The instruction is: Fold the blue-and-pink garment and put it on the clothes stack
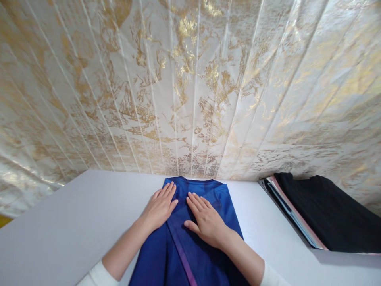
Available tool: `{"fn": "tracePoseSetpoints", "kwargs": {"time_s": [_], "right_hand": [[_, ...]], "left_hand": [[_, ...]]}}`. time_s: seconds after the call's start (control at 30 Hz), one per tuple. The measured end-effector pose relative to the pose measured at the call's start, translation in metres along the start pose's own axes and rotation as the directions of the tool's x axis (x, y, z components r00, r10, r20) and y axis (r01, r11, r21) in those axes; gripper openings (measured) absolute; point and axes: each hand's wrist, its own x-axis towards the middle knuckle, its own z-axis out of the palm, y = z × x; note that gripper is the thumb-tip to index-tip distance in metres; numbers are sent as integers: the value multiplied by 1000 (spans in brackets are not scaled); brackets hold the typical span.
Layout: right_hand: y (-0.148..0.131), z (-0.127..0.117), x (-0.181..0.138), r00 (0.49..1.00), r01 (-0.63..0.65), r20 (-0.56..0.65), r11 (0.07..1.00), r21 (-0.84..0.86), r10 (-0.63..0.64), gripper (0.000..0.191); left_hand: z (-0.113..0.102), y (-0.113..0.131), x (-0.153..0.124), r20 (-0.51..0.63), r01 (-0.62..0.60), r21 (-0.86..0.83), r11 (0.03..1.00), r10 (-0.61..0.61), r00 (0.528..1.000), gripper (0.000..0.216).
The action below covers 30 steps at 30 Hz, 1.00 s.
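Observation:
A blue garment (218, 198) with a purple stripe lies lengthwise on the white table (74, 214), folded into a narrow strip. My left hand (159, 207) rests flat on its left half, fingers stretched out and close together. My right hand (205, 220) lies flat on the right half, fingers extended toward the far end. Both palms press on the cloth and hold nothing. White sleeves show at both forearms.
A stack of folded clothes (321, 210) with a black piece on top sits at the table's right. A cream and gold patterned curtain (190, 87) hangs right behind the table's far edge.

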Motion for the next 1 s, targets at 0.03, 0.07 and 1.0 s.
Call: {"fn": "tracePoseSetpoints", "kwargs": {"time_s": [0.03, 0.07, 1.0], "right_hand": [[0, 4, 1, 1000, -6, -5, 1000, -1, 6, 71], [1, 7, 2, 1000, -13, -15, 1000, -4, 13, 71], [81, 10, 10, 930, -357, -125, 932, -69, 347, 72]], "left_hand": [[2, 0, 0, 1, 4, 3, 1000, -4, 1000, 54], [3, 0, -1, 1, 9, 6, 1000, -9, 1000, 55], [3, 29, 36, 33, 21, -41, 999, -20, 999, 70]]}}
